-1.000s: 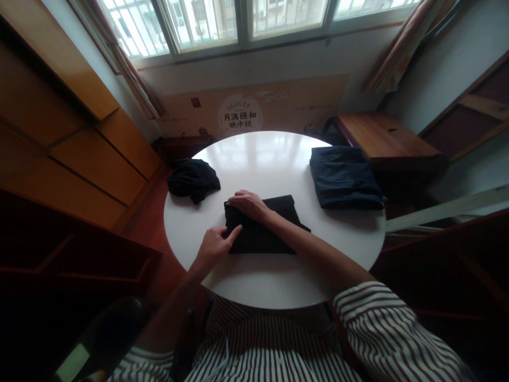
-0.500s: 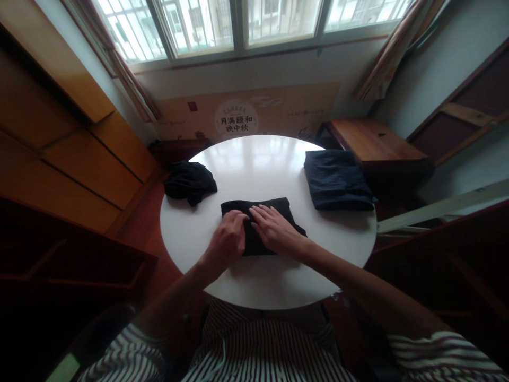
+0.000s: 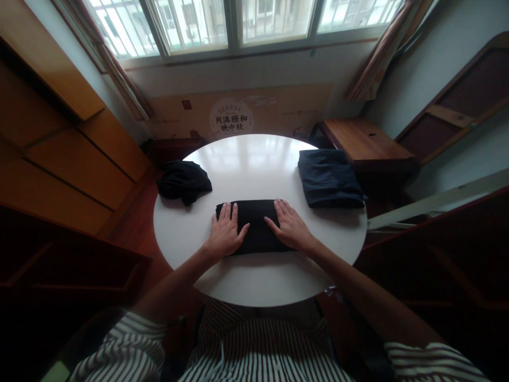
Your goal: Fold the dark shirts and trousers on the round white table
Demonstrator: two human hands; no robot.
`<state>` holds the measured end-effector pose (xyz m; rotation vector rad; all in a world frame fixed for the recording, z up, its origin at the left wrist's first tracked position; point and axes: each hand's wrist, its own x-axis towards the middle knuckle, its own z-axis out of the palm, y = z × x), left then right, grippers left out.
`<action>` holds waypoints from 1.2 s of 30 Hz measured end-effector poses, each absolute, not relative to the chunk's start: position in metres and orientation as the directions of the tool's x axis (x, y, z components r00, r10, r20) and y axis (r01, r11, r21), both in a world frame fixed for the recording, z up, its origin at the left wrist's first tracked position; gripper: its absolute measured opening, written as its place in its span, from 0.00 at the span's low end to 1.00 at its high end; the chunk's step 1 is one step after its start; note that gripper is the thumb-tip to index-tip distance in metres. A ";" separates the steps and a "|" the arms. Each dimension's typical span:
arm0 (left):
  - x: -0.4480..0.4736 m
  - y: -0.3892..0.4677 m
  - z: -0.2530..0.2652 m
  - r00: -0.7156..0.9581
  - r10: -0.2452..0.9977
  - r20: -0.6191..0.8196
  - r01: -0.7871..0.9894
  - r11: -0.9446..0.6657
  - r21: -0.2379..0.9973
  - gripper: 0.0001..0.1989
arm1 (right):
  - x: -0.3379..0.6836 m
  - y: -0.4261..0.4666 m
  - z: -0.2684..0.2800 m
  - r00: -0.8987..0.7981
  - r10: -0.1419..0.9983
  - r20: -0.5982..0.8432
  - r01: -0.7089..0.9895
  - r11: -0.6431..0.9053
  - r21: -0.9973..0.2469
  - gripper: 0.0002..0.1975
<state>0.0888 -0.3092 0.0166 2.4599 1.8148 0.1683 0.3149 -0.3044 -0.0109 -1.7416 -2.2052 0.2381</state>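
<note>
A black folded garment lies as a flat rectangle near the front of the white round table. On its left end my left hand rests palm down, fingers stretched and the thumb pointing inward. My right hand lies flat on the right end in the same way, fingers extended forward. Neither hand grips the cloth. What kind of garment it is cannot be made out.
A crumpled black cloth sits at the table's left edge. To the right is a dark navy folded garment. Beyond the table stand a wooden desk and a wall under the windows; wooden cabinets line the left side.
Both hands were close together at the middle of the black garment, the left one curled. They have moved apart to its two ends and flattened, and the loose right corner is now tucked in.
</note>
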 end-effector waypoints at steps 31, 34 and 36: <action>0.100 -0.184 0.049 0.799 0.569 -0.196 0.455 -0.358 0.815 0.25 | 0.309 -0.394 0.004 -0.106 0.938 -0.331 -0.315 -0.347 -0.883 0.36; 0.086 -0.194 0.053 0.809 0.582 -0.084 0.266 -0.235 0.935 0.28 | 0.298 -0.385 0.008 -0.077 0.950 -0.303 -0.351 -0.310 -0.884 0.51; 0.081 -0.204 0.058 0.785 0.616 -0.065 0.188 -0.137 0.973 0.28 | 0.289 -0.380 0.012 -0.065 0.967 -0.245 -0.392 -0.251 -0.885 0.59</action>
